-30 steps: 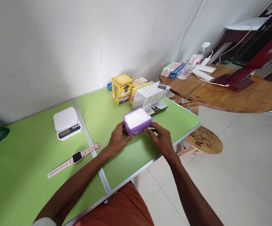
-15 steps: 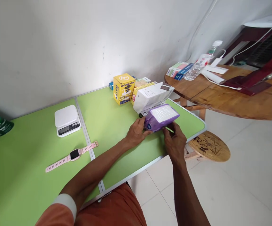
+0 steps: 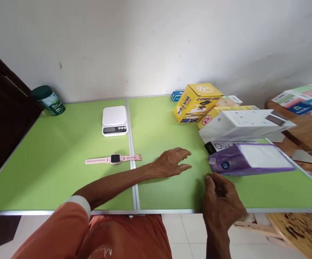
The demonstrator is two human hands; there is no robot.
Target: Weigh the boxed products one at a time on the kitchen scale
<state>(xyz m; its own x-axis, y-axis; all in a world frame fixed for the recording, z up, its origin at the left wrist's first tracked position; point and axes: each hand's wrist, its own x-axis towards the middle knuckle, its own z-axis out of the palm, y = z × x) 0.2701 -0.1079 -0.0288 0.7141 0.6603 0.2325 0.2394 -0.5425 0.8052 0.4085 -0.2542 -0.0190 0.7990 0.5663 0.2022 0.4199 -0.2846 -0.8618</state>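
Note:
A purple packet with a white top [image 3: 250,163] lies on the green table [image 3: 64,172] at the right. My left hand [image 3: 172,163] rests flat on the table just left of the packet, fingers stretched out and holding nothing. My right hand [image 3: 222,205] hovers at the table's near edge below the packet, fingers loosely curled with nothing in them. A pink smartwatch [image 3: 114,159] lies flat left of my left hand. Behind the watch stands a white kitchen scale [image 3: 114,120].
Behind the packet are a long white box [image 3: 242,124], a dark box [image 3: 220,146], a yellow box [image 3: 195,102] and other small boxes by the wall. A green jar [image 3: 48,100] stands far left. A wooden table [image 3: 304,126] and stool [image 3: 301,230] are at right.
Both hands have let go of the purple packet, which now lies on the table at the right. My left hand moved left and flattened. The view swung left.

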